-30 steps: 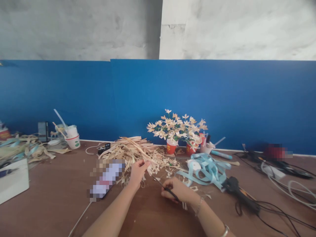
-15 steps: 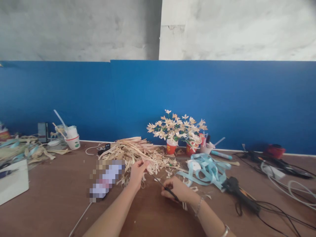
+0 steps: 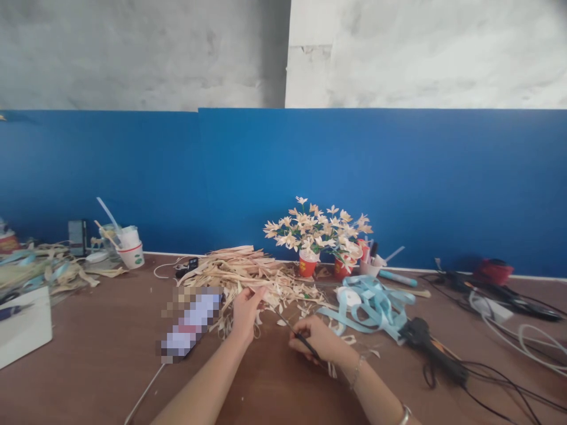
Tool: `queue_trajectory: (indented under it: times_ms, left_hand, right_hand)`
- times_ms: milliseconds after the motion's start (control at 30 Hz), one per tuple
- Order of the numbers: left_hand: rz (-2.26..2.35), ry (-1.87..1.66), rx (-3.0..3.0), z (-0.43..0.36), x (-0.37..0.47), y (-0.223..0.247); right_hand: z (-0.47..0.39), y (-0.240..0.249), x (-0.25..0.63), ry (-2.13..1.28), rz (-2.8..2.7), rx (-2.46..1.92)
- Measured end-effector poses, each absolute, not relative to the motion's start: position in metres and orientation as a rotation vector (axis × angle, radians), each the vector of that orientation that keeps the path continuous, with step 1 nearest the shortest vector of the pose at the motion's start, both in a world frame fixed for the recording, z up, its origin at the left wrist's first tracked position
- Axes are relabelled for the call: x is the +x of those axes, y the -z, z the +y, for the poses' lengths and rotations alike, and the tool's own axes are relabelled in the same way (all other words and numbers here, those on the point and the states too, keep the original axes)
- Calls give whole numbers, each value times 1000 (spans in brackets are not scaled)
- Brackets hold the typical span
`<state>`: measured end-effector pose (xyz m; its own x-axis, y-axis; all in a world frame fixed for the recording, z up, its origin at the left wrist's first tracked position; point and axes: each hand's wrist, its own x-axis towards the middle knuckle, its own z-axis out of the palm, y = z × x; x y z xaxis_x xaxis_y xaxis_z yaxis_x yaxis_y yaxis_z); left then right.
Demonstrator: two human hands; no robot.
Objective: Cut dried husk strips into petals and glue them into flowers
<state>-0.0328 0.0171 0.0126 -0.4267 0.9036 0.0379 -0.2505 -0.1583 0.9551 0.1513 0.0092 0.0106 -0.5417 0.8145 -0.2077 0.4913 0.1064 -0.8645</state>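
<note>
My left hand (image 3: 247, 310) pinches a small pale piece of husk (image 3: 262, 292) at the front edge of a heap of dry husk strips (image 3: 239, 265). To its right, my right hand (image 3: 313, 339) is closed around a thin dark tool (image 3: 305, 342), which looks like scissors. The slim tip points up and left toward the pinched piece. Small cut scraps (image 3: 305, 307) lie between the hands and the heap. Behind them, pale flowers (image 3: 305, 227) stand in a red cup (image 3: 307, 264), with a second red cup (image 3: 343, 268) beside it.
Light blue ribbon (image 3: 376, 304) lies right of my hands, beside a black glue gun (image 3: 432, 348) with cables. A phone (image 3: 192, 324), pixelated, is on the left. Farther left are a white cup (image 3: 132, 255), more strips (image 3: 62, 271) and a white board (image 3: 24, 327).
Both hands stay nearly in place. The tool in my right hand looks slimmer, its blades closer together, and the fingers have shifted slightly.
</note>
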Motion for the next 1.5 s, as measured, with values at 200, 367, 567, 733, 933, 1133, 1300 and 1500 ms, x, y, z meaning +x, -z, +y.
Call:
queue_trajectory:
  times_ms: [200,367,567,733,933,1133,1300,1500]
  left_hand:
    - [1284,-1734,894,16,-33,-12]
    - [1279,-1691,954,17,-33,-12]
    - [1249,-1634,967,17,-33,-15]
    - [1211,-1617,956,16,-33,-18]
    - [1179,-1580,969,15,-34,-18]
    - [1169,-1609,919,15,-33,-19]
    - [1200,-1648,902,14,-32,-18]
    - [1253,-1694,873,16,-32,-16]
  right_hand:
    - [11,-5,152,-1421,-2064,-1268]
    - [12,-5,153,-1434,-2062,-1252]
    - [9,-10,153,-1439,-2069,-1237]
    - [8,-12,154,-1458,-2057,-1238]
    - [7,-14,155,-1453,-2084,-1232]
    - [7,-17,155,-1434,-2095,-1189]
    - [8,-14,153,-1444,-2079,-1185]
    - [9,-8,151,-1437,-2042,-1243]
